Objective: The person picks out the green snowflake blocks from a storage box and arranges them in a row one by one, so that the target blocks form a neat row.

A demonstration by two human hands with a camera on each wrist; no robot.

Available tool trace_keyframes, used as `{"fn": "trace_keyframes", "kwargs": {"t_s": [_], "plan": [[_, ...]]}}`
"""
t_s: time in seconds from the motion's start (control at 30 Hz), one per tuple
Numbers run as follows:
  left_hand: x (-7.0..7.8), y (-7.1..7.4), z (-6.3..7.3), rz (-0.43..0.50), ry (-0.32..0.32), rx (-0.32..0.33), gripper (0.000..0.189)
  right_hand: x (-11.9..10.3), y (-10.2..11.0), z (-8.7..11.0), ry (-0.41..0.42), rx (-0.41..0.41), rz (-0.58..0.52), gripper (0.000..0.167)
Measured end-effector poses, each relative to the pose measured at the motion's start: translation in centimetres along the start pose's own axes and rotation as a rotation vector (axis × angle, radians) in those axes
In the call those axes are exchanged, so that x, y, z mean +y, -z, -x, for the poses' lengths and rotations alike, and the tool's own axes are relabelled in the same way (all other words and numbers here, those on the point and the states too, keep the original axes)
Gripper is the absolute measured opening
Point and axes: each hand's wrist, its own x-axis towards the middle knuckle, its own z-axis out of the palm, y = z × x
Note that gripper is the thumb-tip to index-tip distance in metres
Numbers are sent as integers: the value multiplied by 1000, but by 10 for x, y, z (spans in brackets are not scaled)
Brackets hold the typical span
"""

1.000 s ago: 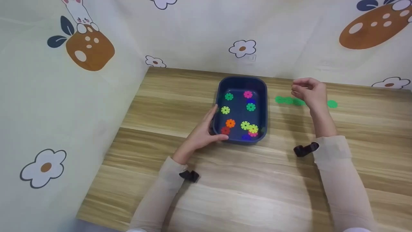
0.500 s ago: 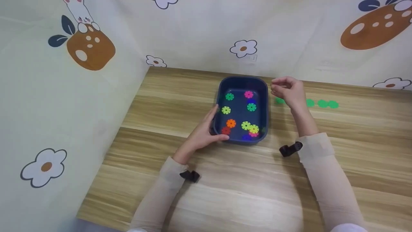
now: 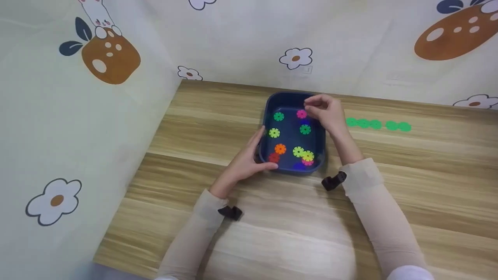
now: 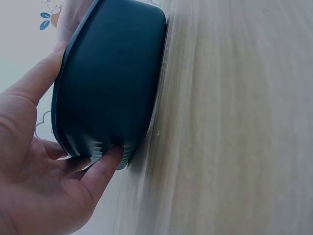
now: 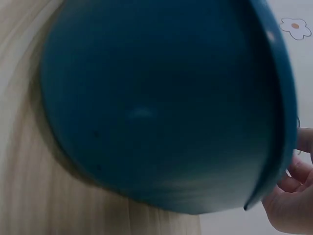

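A dark blue bin [image 3: 290, 126] holds several flower-shaped plastic discs, among them a pink disc [image 3: 301, 114], an orange disc [image 3: 280, 149] and a yellow-green disc [image 3: 274, 133]. My left hand [image 3: 246, 161] grips the bin's near-left corner. In the left wrist view its thumb lies along the rim and its fingers press the outer wall. Over the far-right rim hovers my right hand [image 3: 330, 116], its fingers loosely curled near the pink disc, with nothing visible between them. In the right wrist view, the bin partly hides the right hand [image 5: 293, 193].
A row of green discs [image 3: 363, 123] lies flat on the wooden table [image 3: 428, 175] right of the bin, with a small gap in it; the right hand covers its left end. A patterned wall covering [image 3: 241, 42] stands behind and left of the table.
My right hand has moved left, from above the green discs to over the bin's far-right side, uncovering more of the row. My left hand and the bin have stayed in place.
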Motion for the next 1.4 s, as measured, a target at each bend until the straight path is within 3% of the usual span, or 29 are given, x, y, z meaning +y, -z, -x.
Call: {"fn": "trace_keyframes", "kwargs": {"t_s": [0.3, 0.5, 0.8, 0.93, 1.2, 1.4], "plan": [[0, 0, 1, 37, 14, -2, 111, 9, -27, -5, 1, -46, 211, 27], [0, -1, 1, 30, 4, -13, 113, 24, -41, -8, 1, -166, 245, 34], [-1, 0, 1, 27, 2, -3, 112, 34, -49, -12, -24, -338, 504, 41], [-2, 0, 1, 23, -8, -6, 112, 34, -50, -11, -6, -332, 546, 37], [-2, 1, 0, 35, -39, -8, 114, 36, -52, -9, 16, -328, 500, 29], [-2, 1, 0, 20, -44, -9, 114, 38, -54, -10, 39, -386, 625, 36]]}}
